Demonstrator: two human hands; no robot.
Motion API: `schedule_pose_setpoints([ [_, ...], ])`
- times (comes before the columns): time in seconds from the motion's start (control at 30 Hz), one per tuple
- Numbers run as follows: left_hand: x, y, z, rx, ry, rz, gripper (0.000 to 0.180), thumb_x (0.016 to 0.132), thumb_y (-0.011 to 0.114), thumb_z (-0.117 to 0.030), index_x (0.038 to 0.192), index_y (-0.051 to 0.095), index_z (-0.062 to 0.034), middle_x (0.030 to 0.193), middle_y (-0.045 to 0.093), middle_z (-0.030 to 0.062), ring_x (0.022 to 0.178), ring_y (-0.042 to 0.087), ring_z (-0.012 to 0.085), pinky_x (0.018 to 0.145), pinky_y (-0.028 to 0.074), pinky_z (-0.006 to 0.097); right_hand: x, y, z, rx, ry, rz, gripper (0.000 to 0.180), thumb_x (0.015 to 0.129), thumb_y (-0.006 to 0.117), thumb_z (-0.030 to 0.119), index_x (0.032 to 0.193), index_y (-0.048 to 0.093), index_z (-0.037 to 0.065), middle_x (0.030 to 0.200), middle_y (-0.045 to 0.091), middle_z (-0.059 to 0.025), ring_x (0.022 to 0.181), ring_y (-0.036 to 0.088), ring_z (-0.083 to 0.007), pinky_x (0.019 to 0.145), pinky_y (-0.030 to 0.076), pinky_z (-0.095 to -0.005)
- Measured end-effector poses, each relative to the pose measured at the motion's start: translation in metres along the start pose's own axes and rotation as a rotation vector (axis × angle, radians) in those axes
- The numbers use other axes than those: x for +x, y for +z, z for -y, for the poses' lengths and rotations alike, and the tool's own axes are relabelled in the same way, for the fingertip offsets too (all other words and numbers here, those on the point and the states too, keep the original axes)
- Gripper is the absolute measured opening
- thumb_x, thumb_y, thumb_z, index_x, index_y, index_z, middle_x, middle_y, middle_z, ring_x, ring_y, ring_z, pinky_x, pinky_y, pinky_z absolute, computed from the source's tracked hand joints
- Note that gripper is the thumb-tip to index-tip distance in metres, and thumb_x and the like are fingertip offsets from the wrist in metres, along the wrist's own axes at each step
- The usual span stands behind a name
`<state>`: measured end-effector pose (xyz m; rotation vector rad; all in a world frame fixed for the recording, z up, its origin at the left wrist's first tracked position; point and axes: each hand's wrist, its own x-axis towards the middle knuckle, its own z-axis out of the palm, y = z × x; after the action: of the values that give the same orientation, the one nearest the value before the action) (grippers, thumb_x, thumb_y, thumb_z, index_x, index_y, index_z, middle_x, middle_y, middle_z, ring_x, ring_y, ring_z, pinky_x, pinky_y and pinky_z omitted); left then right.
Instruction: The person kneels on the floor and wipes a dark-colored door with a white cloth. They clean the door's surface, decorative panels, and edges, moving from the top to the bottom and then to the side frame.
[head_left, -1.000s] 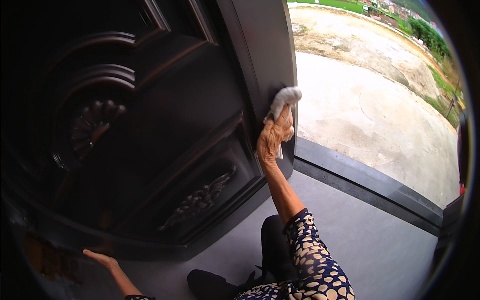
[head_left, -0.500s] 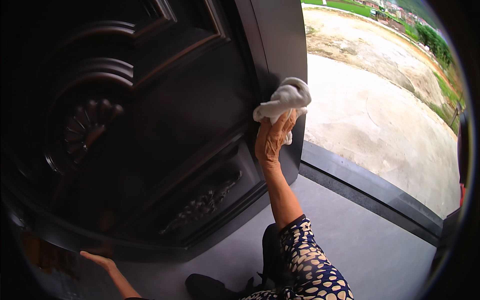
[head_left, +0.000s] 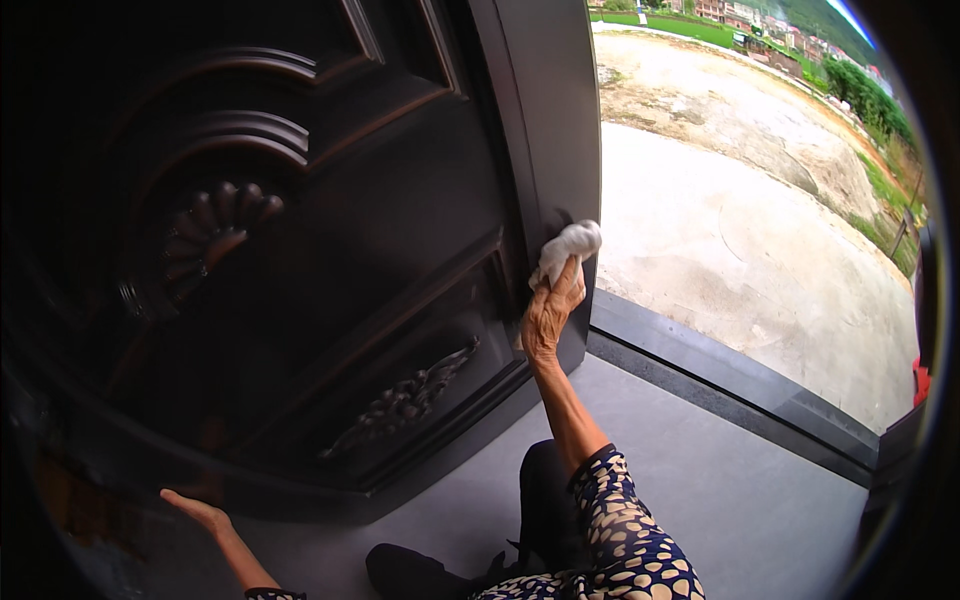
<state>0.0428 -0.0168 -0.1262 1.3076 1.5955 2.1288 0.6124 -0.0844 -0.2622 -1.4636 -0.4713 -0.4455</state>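
Note:
My right hand [head_left: 550, 312] grips a crumpled white cloth [head_left: 567, 245] and presses it against the right stile of a large dark carved door [head_left: 330, 250], near its outer edge. My left hand [head_left: 200, 512] is flat and open against the bottom rail of the same door, low on the left. The door has raised panels, a shell-shaped carving and a leaf ornament lower down.
A dark metal threshold [head_left: 720, 375] runs diagonally to the right of the door. Beyond it lies a pale concrete yard [head_left: 760, 230] with grass and trees far off. Grey floor [head_left: 720, 500] is under me; my dark-trousered leg [head_left: 545, 500] and spotted sleeve show below.
My right hand with the cloth went up the door edge, then came back down and slightly left. My left hand stayed on the bottom rail.

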Motion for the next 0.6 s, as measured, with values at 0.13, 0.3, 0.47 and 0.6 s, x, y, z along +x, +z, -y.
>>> schedule_pose_setpoints([
  [0.13,0.004,-0.010,0.002,0.058,0.063,-0.013,0.087,0.087,0.021,-0.067,0.143,0.004,-0.0018,0.150,0.000,0.0147,0.139,0.005,0.0267,0.113,0.009,0.036,0.048,0.012,0.080,0.023,-0.280,-0.054,0.058,0.078,0.055,0.001,0.134,0.038,0.005,0.135,0.031,-0.0235,0.123,0.031,-0.0379,0.102,0.023,-0.0477],
  [0.3,0.005,-0.008,0.001,-0.007,0.018,0.018,0.085,0.088,0.020,-0.066,0.144,0.002,-0.0057,0.151,-0.004,0.0111,0.139,0.000,0.0243,0.113,0.004,0.038,0.087,0.012,0.150,0.028,-0.624,-0.063,0.053,0.074,0.061,0.003,0.126,0.050,0.011,0.132,0.039,-0.0141,0.120,0.035,-0.0334,0.101,0.025,-0.0464],
  [0.47,0.001,-0.008,-0.008,-0.059,0.019,0.012,0.084,0.088,0.020,-0.067,0.144,0.000,-0.0071,0.151,-0.005,0.0117,0.139,0.000,0.0241,0.113,0.005,0.038,0.051,0.029,0.162,0.116,-0.691,-0.075,0.051,0.069,0.063,0.000,0.118,0.057,0.012,0.128,0.041,-0.0140,0.114,0.038,-0.0322,0.097,0.031,-0.0440],
  [0.6,0.003,-0.004,-0.011,-0.066,0.039,0.034,0.082,0.089,0.023,-0.064,0.144,0.000,-0.0075,0.151,-0.006,0.0112,0.139,0.000,0.0235,0.113,0.006,0.037,-0.010,0.026,0.178,0.174,-0.804,0.016,0.049,0.064,0.068,0.004,0.112,0.062,0.014,0.125,0.043,-0.0146,0.109,0.041,-0.0308,0.091,0.035,-0.0422],
])
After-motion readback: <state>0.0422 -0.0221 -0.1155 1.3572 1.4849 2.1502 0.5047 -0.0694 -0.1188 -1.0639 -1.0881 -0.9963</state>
